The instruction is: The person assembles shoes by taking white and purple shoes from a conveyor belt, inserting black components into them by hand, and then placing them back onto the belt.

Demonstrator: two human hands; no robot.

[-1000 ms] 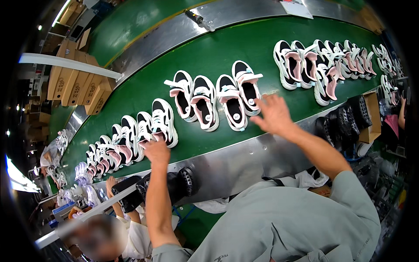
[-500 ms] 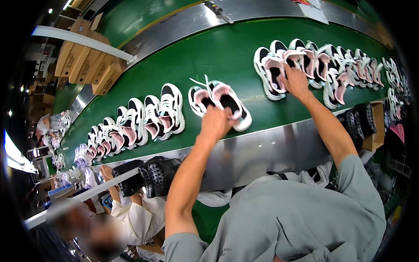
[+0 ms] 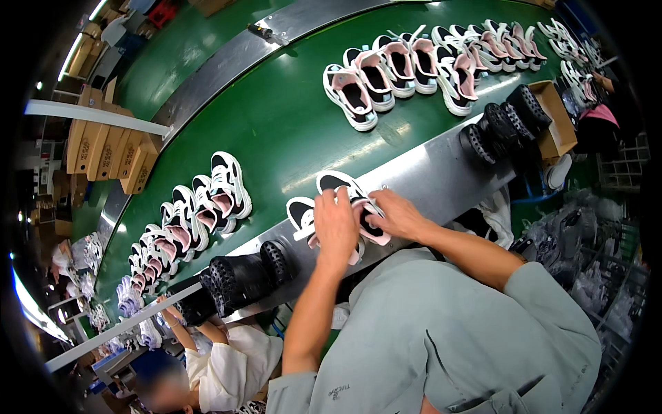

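Pinching the collar of the right-hand sneaker (image 3: 377,237), the right hand (image 3: 397,214) has its thumb in the opening. The left hand (image 3: 336,224) lies across the left-hand sneaker (image 3: 301,211) and its neighbour; whether its grip is closed cannot be told. These two sneakers are side by side over the metal edge (image 3: 441,188) of the green worktop (image 3: 279,134), near the person; resting or lifted is unclear. Four sneakers (image 3: 350,100) head the right row, a fifth (image 3: 455,90) nearer the edge; the left row (image 3: 185,212) overlaps too much to count. Four brown cartons (image 3: 103,148) stand left, one open carton (image 3: 560,127) right. Half a second earlier, the pair was over the green surface under the left hand alone, the right hand reaching into the right row.
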